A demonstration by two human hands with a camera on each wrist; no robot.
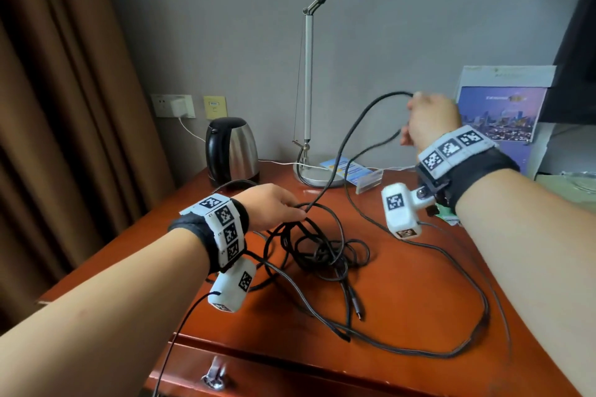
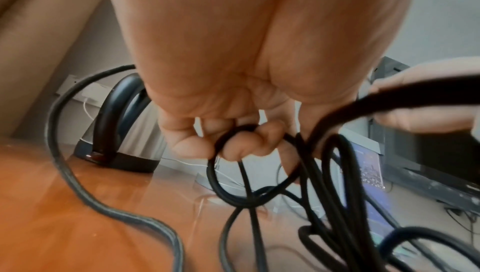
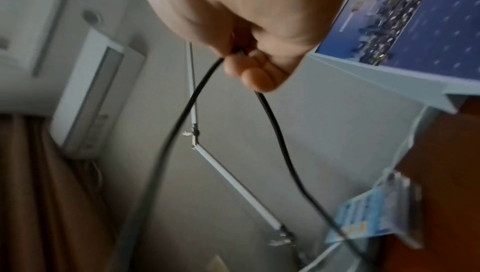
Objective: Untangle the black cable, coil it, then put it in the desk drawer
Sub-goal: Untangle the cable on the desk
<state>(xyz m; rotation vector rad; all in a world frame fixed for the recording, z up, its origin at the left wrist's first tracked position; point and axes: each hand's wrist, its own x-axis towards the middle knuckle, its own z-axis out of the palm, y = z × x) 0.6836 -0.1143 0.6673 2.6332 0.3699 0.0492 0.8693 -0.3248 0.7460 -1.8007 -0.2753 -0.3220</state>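
We have the black cable (image 1: 325,248) lying in a loose tangle at the middle of the counter (image 1: 403,293), with one strand rising toward the upper right of the frame. Our left hand (image 1: 274,203) has its grip curled round a loop at the tangle's top; our right hand (image 1: 430,119) pinches the raised strand. The cable looks light, limp and a little springy, so we judge it best held near a free end, feeding slack through slowly lest knots tighten.

Soft, even daylight; glare on the glossy desk (image 1: 403,284); right wrist view motion-blurred; wide-angle bending at edges.
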